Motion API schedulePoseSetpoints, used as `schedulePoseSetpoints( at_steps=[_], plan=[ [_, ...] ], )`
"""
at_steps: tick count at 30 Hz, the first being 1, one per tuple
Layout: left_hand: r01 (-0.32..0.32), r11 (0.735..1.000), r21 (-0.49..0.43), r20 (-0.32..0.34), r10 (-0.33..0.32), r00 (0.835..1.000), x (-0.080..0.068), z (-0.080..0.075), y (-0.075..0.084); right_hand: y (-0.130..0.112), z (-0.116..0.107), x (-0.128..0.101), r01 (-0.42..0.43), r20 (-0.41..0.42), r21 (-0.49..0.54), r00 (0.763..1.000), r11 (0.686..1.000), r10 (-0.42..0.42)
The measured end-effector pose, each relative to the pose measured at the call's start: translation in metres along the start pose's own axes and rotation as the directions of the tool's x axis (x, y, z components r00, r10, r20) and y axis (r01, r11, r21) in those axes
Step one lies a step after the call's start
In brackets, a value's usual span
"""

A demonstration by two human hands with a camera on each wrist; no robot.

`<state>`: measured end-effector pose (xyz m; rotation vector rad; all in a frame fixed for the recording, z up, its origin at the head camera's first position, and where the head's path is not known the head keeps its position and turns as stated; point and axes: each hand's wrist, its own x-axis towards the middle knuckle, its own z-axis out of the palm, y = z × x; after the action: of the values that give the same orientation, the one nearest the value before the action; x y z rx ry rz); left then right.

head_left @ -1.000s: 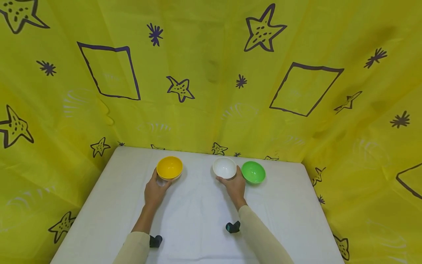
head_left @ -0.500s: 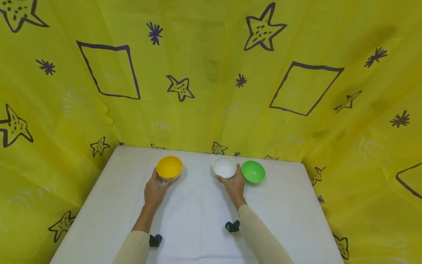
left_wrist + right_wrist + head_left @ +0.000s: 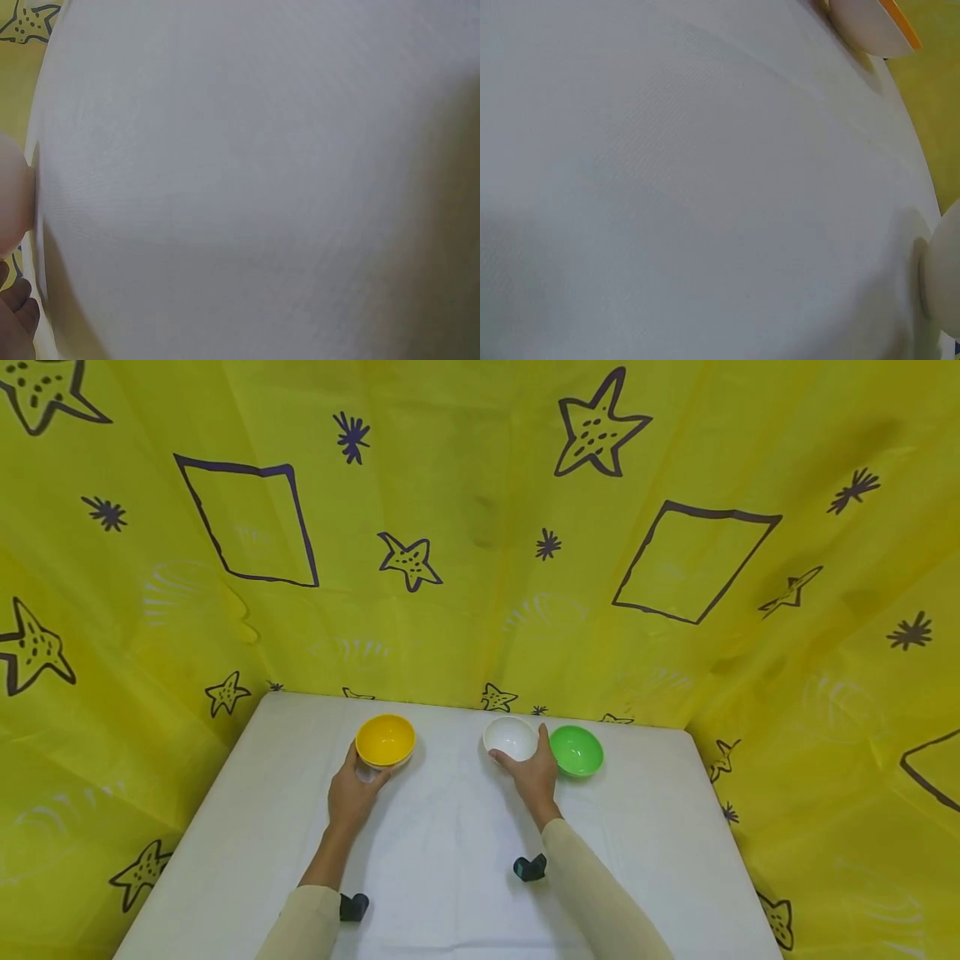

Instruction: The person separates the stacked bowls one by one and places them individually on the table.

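Note:
My left hand (image 3: 352,793) holds a bowl with a yellow inside and a white outer side (image 3: 386,741) at the back left of the table. Thumb and fingers reach around its near side. Some fingers (image 3: 22,306) show beside the pale bowl at the left wrist view's edge. My right hand (image 3: 536,778) is at the near right of a white bowl (image 3: 512,737), thumb over its front rim and forefinger stretched up along the right side. A green bowl (image 3: 577,751) stands just right of this hand. No right fingers show in the right wrist view.
A white cloth (image 3: 435,860) covers the table. Yellow curtains with star drawings (image 3: 480,635) close off the back and both sides, near the bowls. Dark wrist cameras (image 3: 530,867) stick out beside the sleeves.
My right hand has shifted slightly up, its thumb passing from outside the white bowl to over its rim. The left hand and all the bowls have stayed in place.

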<state>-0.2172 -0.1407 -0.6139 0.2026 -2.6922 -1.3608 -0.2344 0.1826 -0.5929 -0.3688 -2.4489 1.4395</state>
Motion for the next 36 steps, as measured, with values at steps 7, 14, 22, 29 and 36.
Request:
schedulePoseSetpoints(
  at_steps=[7, 14, 22, 29, 36],
  plan=[
    [0.007, 1.000, -0.001, 0.000, -0.007, 1.000, -0.001, 0.000, 0.001, -0.009, 0.000, 0.004, 0.028, -0.019, -0.002, 0.999, 1.000, -0.028],
    [0.016, 1.000, 0.001, 0.003, -0.016, 1.000, -0.002, -0.001, 0.002, -0.019, 0.006, 0.007, 0.096, -0.014, -0.026, 0.995, 0.995, -0.097],
    [0.012, 1.000, -0.011, -0.004, -0.012, 1.000, -0.002, 0.001, 0.002, -0.038, 0.017, 0.003, 0.108, 0.075, -0.024, 0.992, 0.994, -0.106],
    [0.017, 1.000, -0.012, -0.002, -0.017, 1.000, -0.003, 0.000, 0.000, -0.051, 0.033, -0.001, 0.127, 0.108, -0.008, 0.986, 0.992, -0.125],
    [0.016, 1.000, -0.011, -0.011, -0.016, 1.000, -0.002, 0.000, 0.001, -0.068, 0.054, -0.007, 0.135, 0.163, -0.026, 0.978, 0.990, -0.130]
  ],
)
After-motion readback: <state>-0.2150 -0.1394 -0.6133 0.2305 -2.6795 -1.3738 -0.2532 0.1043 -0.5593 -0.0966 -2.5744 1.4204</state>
